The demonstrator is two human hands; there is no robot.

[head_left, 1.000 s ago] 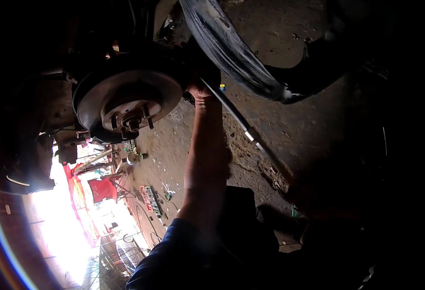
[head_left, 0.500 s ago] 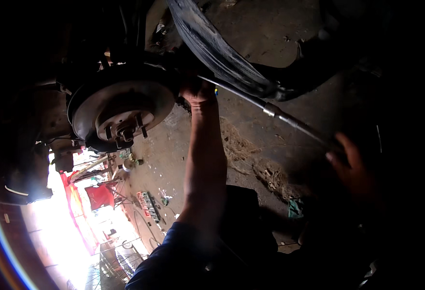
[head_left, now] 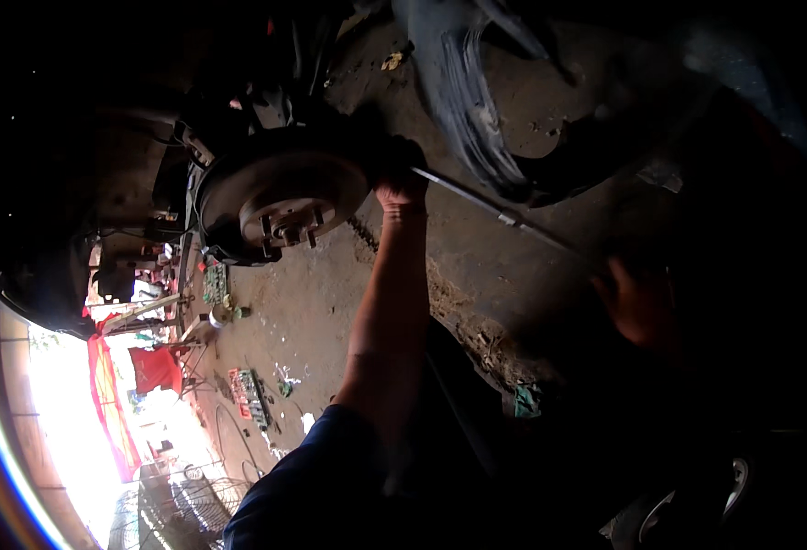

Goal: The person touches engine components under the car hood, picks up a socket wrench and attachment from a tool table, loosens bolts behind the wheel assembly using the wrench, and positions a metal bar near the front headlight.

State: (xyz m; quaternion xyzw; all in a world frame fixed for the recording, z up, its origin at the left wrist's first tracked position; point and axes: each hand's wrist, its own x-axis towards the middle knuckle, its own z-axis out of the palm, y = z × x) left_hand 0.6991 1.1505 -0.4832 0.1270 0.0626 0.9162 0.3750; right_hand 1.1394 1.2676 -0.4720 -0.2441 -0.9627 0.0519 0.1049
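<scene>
My left hand [head_left: 401, 190] reaches up beside the brake disc [head_left: 280, 188], at the inner end of a long slim metal bar [head_left: 491, 211] with a collar partway along it. Deep shadow hides its fingers and whatever the bar's inner end sits on. At the outer end of the bar, on the right, my right hand [head_left: 640, 298] is closed around it, its lower part lost in darkness. The disc is bare, with several wheel studs [head_left: 318, 216] standing out around the hub.
A loose-looking black wheel-arch liner [head_left: 477, 119] hangs above the bar. Dirt [head_left: 463, 312] and a green scrap [head_left: 527, 401] lie on the concrete floor. At lower left are a tool set [head_left: 249, 396], a red folding chair [head_left: 156, 368] and a wire-caged fan [head_left: 197, 495].
The view has shifted, so the disc and my left hand sit farther right in it. My right hand and the bar's outer end appear slightly farther left. Both hands stay at the bar.
</scene>
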